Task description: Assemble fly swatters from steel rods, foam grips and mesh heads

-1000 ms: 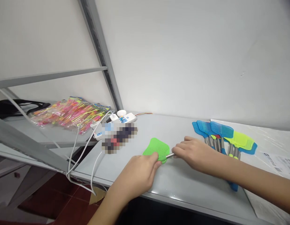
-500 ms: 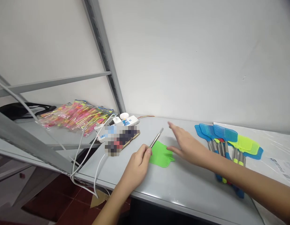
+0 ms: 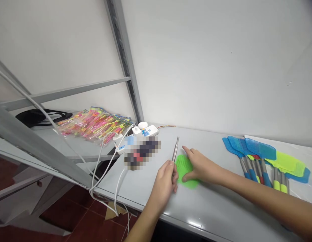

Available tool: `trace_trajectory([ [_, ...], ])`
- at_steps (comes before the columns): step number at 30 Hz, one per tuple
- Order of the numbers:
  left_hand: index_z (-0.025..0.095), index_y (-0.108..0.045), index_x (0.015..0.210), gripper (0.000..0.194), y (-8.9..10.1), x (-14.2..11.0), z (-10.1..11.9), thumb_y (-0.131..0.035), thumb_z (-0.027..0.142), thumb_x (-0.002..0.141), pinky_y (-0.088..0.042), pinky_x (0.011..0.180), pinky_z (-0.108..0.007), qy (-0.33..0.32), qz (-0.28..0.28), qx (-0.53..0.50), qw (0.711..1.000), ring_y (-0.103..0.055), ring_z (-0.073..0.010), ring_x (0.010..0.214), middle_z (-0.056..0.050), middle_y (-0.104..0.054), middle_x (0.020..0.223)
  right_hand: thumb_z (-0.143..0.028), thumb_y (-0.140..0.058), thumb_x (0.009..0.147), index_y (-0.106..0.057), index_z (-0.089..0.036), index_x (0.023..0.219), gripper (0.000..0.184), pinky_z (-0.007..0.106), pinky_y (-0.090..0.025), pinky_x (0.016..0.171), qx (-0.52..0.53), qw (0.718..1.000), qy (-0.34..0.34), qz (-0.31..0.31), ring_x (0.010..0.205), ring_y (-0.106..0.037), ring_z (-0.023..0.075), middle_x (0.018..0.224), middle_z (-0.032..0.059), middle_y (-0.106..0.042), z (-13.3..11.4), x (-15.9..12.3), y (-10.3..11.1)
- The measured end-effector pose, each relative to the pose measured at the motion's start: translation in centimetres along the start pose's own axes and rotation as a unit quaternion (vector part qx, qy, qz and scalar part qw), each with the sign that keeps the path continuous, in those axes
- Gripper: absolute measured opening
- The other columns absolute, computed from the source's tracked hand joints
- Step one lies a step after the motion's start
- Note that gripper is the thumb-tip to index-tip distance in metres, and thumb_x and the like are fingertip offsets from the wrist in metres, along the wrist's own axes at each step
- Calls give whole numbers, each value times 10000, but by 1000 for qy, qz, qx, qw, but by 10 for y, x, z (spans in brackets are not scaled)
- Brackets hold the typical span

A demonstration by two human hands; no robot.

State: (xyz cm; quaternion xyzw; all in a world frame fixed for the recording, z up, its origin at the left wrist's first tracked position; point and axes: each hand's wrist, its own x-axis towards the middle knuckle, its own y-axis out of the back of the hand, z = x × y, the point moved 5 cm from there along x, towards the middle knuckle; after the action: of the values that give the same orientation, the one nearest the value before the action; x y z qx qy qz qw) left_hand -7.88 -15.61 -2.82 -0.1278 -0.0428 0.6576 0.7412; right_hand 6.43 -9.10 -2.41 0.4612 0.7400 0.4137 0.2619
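A green mesh swatter head (image 3: 184, 167) lies flat on the grey table (image 3: 216, 208). My right hand (image 3: 200, 166) rests on it with fingers stretched out, pressing it down. My left hand (image 3: 166, 179) is closed around the near end of a thin metal rod (image 3: 175, 153), which points away from me toward the wall, beside the green head's left edge.
Several blue and yellow-green fly swatters (image 3: 262, 158) lie at the right. A white power strip (image 3: 146, 131) with white cables (image 3: 108, 168) and a blurred object sit left of the hands. Packets of colourful items (image 3: 92, 122) lie on a metal shelf (image 3: 45, 148) at left.
The rod came out of the green head: my left hand now holds it, swung toward the wall. My right hand let go of it and came down flat on the head.
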Motion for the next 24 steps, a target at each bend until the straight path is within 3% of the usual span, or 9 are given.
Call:
trace_trajectory([
  [2,206,-422,749,354,1,-1,-2,-386,485,965,-336,443,-207,0,2,-8,1000,-271,-54,404,86,-354,574,-416,-865,520,-365,-105,1450,1100,430,-463,898,58,997,-44,-6,1090,-565,333,1221,180,-582,2,3,6],
  [5,204,-426,749,370,5,-4,-5,-400,505,964,-332,460,-204,-5,18,-13,1000,-272,-58,436,79,-348,602,-399,-680,754,-534,-112,1265,604,396,-490,804,129,988,-76,24,929,-627,273,1053,129,-659,-5,-4,26],
  [8,210,-421,760,394,9,-7,-8,-385,545,964,-320,468,-205,7,38,-6,999,-261,-65,460,76,-327,627,-403,-547,862,-612,-167,1093,337,347,-506,710,276,953,-99,74,805,-643,226,917,63,-680,-9,-29,48],
  [11,209,-416,747,413,6,-12,-9,-384,557,965,-313,490,-208,23,24,62,998,-276,-77,489,70,-322,634,-451,-573,840,-618,-211,1045,319,337,-529,668,404,879,-167,191,815,-662,238,969,62,-687,8,-70,66],
  [14,204,-458,764,400,-6,-20,-6,-392,537,975,-329,549,-214,14,-13,182,983,-339,-94,554,52,-373,662,-410,-593,797,-616,-245,1019,278,337,-548,633,425,810,-237,326,896,-667,261,1104,82,-667,35,-117,74],
  [17,209,-507,800,383,-25,-29,-4,-361,505,993,-358,615,-229,-19,-62,290,955,-429,-127,650,26,-446,708,-391,-560,812,-619,-256,906,174,335,-524,509,409,797,-264,357,744,-666,248,916,73,-687,55,-150,74],
  [20,222,-535,851,338,-46,-35,-5,-341,452,1004,-381,649,-251,-69,-111,380,916,-489,-154,684,6,-519,741,-442,-493,878,-618,-241,930,242,353,-485,425,405,791,-277,365,592,-638,240,802,76,-695,68,-172,73],
  [24,241,-544,962,225,-64,-34,-8,-359,360,1005,-412,693,-269,-138,-129,465,865,-562,-173,745,-13,-598,834,-458,-543,887,-592,-203,1144,366,414,-555,554,378,724,-256,517,690,-687,278,889,104,-722,79,-203,73],
])
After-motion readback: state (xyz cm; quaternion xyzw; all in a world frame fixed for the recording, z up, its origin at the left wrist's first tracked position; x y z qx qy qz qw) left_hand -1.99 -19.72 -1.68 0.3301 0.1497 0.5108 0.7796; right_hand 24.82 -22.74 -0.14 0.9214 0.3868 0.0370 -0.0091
